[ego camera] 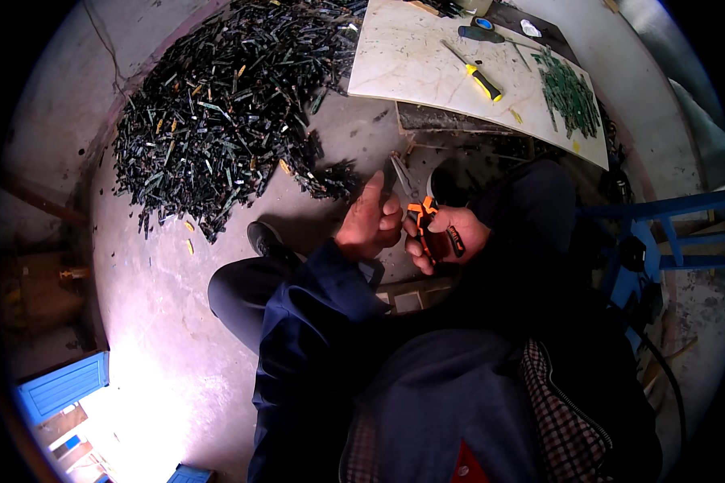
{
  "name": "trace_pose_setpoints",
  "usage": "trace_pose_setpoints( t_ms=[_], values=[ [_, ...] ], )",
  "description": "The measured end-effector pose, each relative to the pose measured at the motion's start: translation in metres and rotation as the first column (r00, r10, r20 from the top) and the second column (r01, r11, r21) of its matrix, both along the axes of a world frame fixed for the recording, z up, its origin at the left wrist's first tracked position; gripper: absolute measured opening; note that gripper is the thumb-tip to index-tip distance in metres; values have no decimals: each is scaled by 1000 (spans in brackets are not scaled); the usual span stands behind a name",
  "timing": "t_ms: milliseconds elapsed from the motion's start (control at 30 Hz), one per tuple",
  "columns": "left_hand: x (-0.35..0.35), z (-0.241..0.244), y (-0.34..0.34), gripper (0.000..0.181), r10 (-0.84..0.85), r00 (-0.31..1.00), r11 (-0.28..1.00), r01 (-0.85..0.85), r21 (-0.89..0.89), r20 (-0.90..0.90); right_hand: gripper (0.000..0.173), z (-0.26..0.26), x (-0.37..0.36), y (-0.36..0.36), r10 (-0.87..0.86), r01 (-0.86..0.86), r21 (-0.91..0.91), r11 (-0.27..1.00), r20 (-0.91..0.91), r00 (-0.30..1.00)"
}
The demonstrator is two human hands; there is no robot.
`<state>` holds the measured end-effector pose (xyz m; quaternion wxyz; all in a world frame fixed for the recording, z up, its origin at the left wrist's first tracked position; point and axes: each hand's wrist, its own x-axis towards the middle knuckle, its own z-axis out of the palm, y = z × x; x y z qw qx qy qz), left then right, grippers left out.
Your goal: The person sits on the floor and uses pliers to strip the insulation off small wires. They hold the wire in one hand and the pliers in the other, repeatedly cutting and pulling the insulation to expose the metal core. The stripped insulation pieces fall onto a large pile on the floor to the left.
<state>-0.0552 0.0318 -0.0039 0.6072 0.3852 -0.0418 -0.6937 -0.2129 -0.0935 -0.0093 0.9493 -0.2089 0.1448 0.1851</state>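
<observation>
My left hand [368, 220] pinches a small dark strip-like piece [389, 176] between thumb and fingers, pointing away from me. My right hand [459, 232] is wrapped around the orange-and-black handles of a pair of pliers [406, 181]. The metal jaws lie right beside the far end of the dark piece; whether they touch it I cannot tell. Beyond my left hand spreads a large heap of similar dark strips [217, 121] on the concrete floor, with a few yellow ones among them.
A pale board [411, 54] on a low support holds a yellow-and-black screwdriver [483, 83], a dark-handled screwdriver [482, 34], a roll of blue tape [483, 23] and a pile of green strips [571, 99]. To the right stands a blue chair [646, 241]. Bright light falls at lower left.
</observation>
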Motion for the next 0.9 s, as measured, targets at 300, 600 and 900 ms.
trace_pose_setpoints(
  t_ms=[300, 600, 900],
  values=[
    [4, 2, 5, 51, -46, 999, 999, 46, -3, 22, 24, 27, 1, -9, 48, -58, -109, 992, -97, 994],
    [0, 4, 14, 52, -106, 982, 994, 102, 37, 157, 16, 58, 4, -47, 104, -355, -686, 635, -379, 919],
    [-2, -20, 0, 50, -131, 991, 988, 132, 84, -18, 20, 41, -1, -53, 229, -15, -778, -628, -203, 952]
  ],
)
